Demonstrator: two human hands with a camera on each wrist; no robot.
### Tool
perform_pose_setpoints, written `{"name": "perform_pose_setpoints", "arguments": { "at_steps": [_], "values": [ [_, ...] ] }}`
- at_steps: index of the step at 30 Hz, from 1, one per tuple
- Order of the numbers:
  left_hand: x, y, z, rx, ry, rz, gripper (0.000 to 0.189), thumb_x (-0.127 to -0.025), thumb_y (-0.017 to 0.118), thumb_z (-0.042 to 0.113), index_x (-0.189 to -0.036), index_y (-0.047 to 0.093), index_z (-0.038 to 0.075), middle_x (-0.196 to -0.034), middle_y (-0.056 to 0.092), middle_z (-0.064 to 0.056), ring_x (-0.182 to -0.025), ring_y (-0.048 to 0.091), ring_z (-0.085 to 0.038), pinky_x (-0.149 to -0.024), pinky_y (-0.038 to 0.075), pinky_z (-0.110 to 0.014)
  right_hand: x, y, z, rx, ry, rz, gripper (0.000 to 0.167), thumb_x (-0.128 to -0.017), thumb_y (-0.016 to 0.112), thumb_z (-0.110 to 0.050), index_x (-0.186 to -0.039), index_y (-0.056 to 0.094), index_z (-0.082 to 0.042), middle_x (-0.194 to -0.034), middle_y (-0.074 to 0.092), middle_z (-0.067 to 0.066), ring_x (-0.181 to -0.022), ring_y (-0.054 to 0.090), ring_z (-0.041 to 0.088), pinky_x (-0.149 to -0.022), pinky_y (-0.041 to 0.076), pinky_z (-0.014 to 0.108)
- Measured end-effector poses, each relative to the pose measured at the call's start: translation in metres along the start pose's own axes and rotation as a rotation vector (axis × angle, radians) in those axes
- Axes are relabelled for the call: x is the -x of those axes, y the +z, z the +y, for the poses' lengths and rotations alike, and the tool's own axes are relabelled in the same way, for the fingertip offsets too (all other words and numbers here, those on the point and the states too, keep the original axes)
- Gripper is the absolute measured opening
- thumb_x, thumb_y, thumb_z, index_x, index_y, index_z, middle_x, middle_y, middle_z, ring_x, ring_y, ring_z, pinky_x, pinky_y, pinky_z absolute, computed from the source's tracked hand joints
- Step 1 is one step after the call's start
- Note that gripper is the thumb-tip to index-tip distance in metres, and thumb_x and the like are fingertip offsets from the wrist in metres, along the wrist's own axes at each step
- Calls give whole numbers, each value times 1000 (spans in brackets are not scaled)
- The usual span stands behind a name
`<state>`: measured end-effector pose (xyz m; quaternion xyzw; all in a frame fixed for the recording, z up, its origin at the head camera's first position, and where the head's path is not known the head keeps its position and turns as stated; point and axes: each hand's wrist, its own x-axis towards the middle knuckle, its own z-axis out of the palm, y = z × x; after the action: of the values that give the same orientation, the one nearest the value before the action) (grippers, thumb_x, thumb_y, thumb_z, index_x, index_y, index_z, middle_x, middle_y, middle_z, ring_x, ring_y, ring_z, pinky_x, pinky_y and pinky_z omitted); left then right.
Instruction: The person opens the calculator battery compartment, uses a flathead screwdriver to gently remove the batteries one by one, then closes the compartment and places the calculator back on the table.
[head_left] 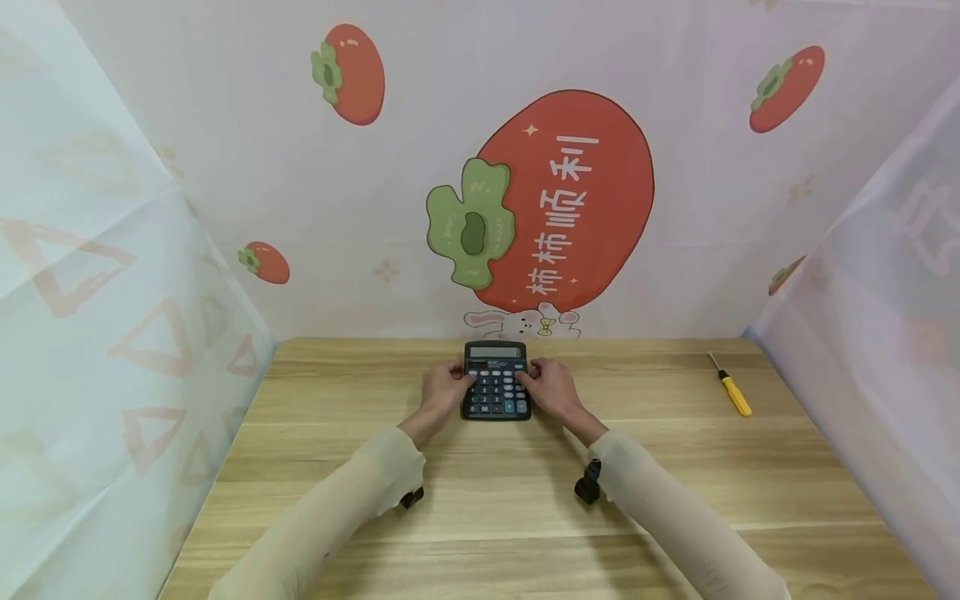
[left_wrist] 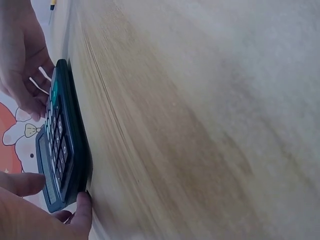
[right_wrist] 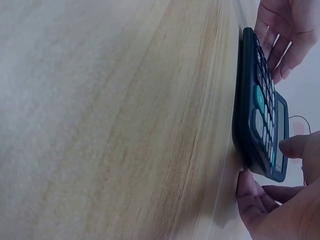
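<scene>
Reaching forward over one wooden table (head_left: pixel 487 533), two arms in two pale sleeves (head_left: pixel 330 517) come from the near edge, with two small black devices (head_left: pixel 588 483), one at each wrist. Beyond the cuffs, the two bare hands flank a single dark calculator (head_left: pixel 497 393), which is at the far part of the table, near its back edge and about midway across. The left hand (head_left: pixel 441 392) pinches its left side, thumb on top and fingers at the side edge; the right hand (head_left: pixel 553 388) pinches the right side likewise. Whether the calculator lies wholly flat, I cannot tell. Its one display (head_left: pixel 495 352) is at the far end, with several rows of keys on the near side of it. Well apart to the right lies one screwdriver (head_left: pixel 733 392), yellow-handled, its shaft pointing away. Behind the table, one pale wall sheet (head_left: pixel 690 250) bears one large red persimmon (head_left: pixel 615 208) with four white characters, four smaller persimmons (head_left: pixel 362 77), one partly hidden, and a white rabbit drawing (head_left: pixel 521 324) low down.
</scene>
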<state>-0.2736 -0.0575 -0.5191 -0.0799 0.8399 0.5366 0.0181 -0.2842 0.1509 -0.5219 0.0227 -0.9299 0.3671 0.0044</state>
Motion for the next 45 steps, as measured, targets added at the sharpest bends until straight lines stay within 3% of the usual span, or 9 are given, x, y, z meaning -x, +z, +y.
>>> {"name": "perform_pose_setpoints", "arguments": {
  "at_steps": [7,14,23,32,37,45],
  "values": [
    [-3,-1,3,6,-30,9,40,-99,71,8,-135,65,-7,-121,73,-23,-110,72,-30,-96,62,-37,-3,-2,-1,16,3,3,46,-101,72,-27,-130,68,8,-96,68,13,-82,60,22,-70,51,31],
    [-3,0,5,-15,-13,3,36,-98,71,7,-131,67,-7,-117,74,-22,-106,72,-30,-94,62,-38,-4,-3,-3,-5,11,-24,39,-102,71,-26,-123,71,7,-86,64,10,-75,57,19,-63,43,27],
    [-3,4,8,-41,-12,-29,38,-100,69,8,-136,66,-4,-117,74,-20,-105,71,-28,-94,62,-39,-4,0,-8,-44,13,-46,36,-103,69,-24,-124,72,5,-100,74,13,-83,65,19,-73,60,31],
    [-4,4,9,-40,-17,-56,36,-100,68,8,-133,66,-5,-121,72,-21,-111,67,-30,-99,60,-42,-5,3,-7,-69,23,-52,33,-104,67,-23,-121,73,5,-98,74,12,-83,64,19,-73,61,30],
    [-4,6,9,-17,-52,-80,33,-100,69,10,-130,68,-4,-119,73,-19,-109,69,-28,-98,60,-39,-5,5,-6,-80,41,-52,32,-104,68,-24,-118,74,4,-99,74,13,-83,65,20,-74,62,31],
    [-3,10,9,-26,-63,-57,35,-99,72,12,-130,68,-4,-118,74,-18,-108,70,-27,-97,60,-40,-4,6,-5,-79,68,-57,37,-104,66,-21,-127,69,8,-107,74,17,-89,67,22,-81,63,36]
  ]
}}
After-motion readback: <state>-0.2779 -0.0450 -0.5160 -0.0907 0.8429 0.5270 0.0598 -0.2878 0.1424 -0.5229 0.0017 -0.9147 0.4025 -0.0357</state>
